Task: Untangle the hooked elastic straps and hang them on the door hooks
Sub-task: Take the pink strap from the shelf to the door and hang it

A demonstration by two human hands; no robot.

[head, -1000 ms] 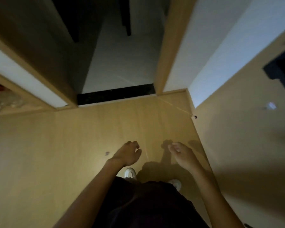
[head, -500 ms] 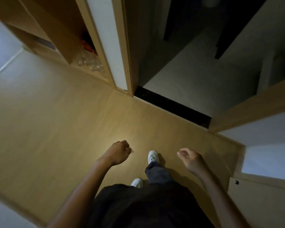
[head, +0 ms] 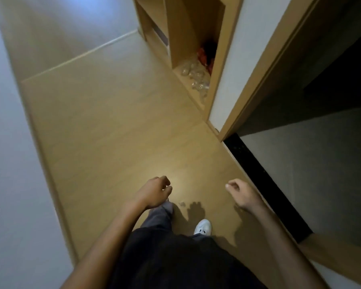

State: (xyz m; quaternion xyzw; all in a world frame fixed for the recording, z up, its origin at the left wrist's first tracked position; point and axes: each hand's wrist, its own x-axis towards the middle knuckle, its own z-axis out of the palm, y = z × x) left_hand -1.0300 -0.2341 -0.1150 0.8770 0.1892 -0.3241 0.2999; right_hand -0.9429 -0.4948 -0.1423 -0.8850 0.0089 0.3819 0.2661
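a dark garment (head: 186, 261) is seen nearest the camera, filling the bottom middle of the view, with two bare forearms reaching forward on either side of it. below it a grey trouser leg (head: 161, 213) is stretched ahead on the left and a white shoe (head: 203, 226) is planted on the floor on the right. the left hand (head: 154, 192) is held above the floor with its fingers (head: 167, 187) curled narrowly inward, close to the thumb; whether anything thin is pinched in them cannot be told. the right hand (head: 243, 195) is held level with it, well apart, its fingers (head: 230, 184) loosely bent and partly spread, and nothing is seen in it. the hooked elastic straps cannot be made out anywhere in the view, and no door hooks are shown.

the hands' shadows are cast on the wooden floor (head: 117, 142), which is pale, smooth and lit by a soft bright patch just ahead of the hands. a small pale speck (head: 182, 204) is lying on the floor between the feet and the hands. on the right the wood is bordered by a black threshold strip (head: 265, 184), beyond which a grey floor (head: 321, 174) is seen in a dark room. on the left the floor is bounded by a pale wall (head: 6, 163).

farther off, a wooden door frame (head: 265, 67) is rising beside a white panel (head: 229, 59). next to that an open wooden shelf unit (head: 175, 34) is standing, and clear plastic wrapping (head: 196, 78) and something red (head: 205, 56) are lying in its lowest compartment.
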